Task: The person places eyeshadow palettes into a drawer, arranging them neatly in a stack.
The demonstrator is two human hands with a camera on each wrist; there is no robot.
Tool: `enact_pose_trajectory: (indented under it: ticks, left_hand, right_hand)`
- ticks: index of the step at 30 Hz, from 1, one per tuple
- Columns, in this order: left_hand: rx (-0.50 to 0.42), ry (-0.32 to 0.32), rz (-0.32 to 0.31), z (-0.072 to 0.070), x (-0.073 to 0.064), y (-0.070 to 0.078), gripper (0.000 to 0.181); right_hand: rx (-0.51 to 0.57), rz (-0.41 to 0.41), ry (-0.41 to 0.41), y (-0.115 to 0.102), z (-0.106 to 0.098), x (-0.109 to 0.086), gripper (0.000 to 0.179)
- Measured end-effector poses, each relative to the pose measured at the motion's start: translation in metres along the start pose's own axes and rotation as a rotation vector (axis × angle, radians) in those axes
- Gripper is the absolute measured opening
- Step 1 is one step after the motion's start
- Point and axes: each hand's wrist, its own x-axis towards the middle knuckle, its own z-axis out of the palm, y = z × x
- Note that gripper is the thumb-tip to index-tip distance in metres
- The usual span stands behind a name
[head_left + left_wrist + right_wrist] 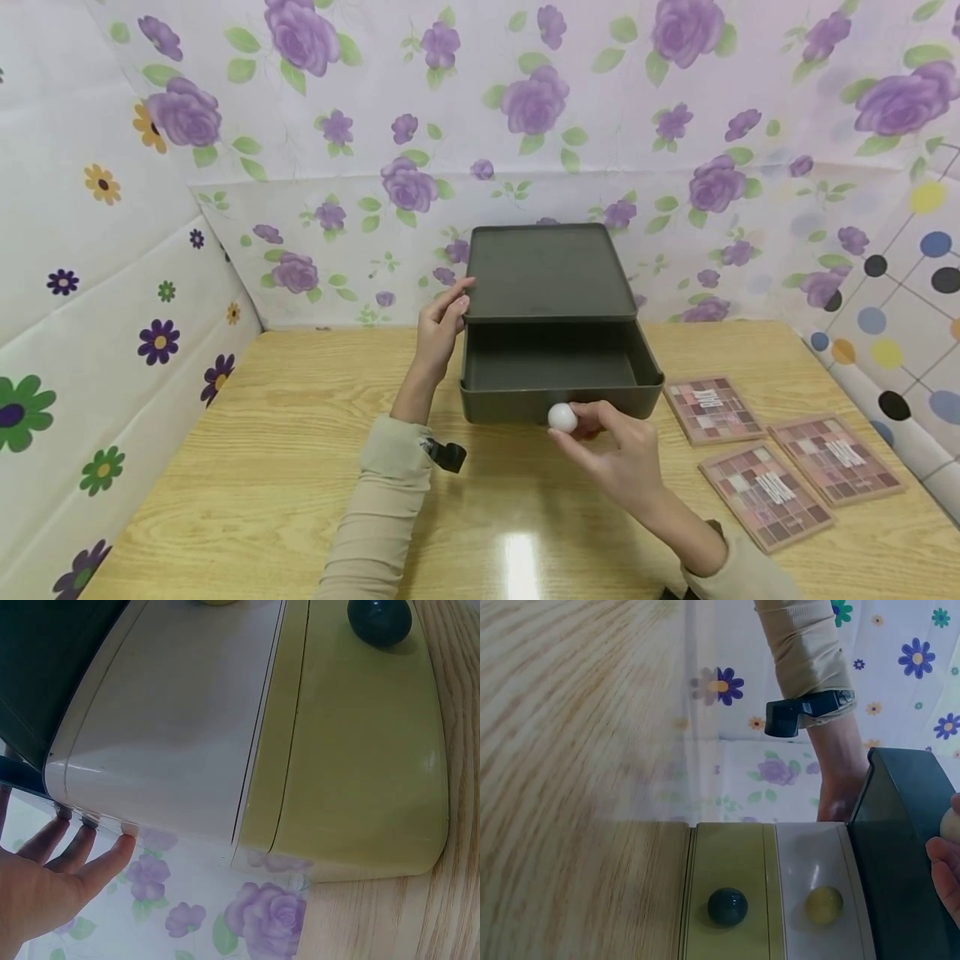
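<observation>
"Holding the knob of the top drawer: which hand, and how?"

"Right hand: thumb and fingertips pinch the round white knob."

"And the other?"

"Left hand: fingers spread apart, tips at the left side of the chest, by its top panel. Strength of that contact: cannot be told."

"Location of the chest?"

"By the far edge of the tabletop, slightly right of that edge's middle, drawer front toward the person. Top drawer pulled well out, its inside exposed. Beneath it, visible from the wrists: white drawer with yellow knob, then yellow drawer with dark knob; both apparently closed."

"Other items?"

"Three flat palettes toward the right edge of the tabletop. Inner palette: nearest the chest. Near palette: closer to the person. Outer palette: closest to the right edge, just beside the near one; contact uncertain."

"Progress?"

"Opening of the top drawer: judged largely done; whether at full travel, cannot be told. Not yet done: release of the knob. Palettes: all outside the drawer, no hand on them."
</observation>
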Motion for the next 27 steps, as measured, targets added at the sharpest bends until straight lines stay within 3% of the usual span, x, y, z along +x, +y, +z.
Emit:
enact_pose_trajectory:
  ticks: [27]
  left_hand:
    - [-0.009,-0.005,0.019,0.0001,0.0002,-0.0009,0.035]
  right_hand:
    - [0.005,-0.013,-0.041,-0.0077,-0.0042,-0.0053,0.036]
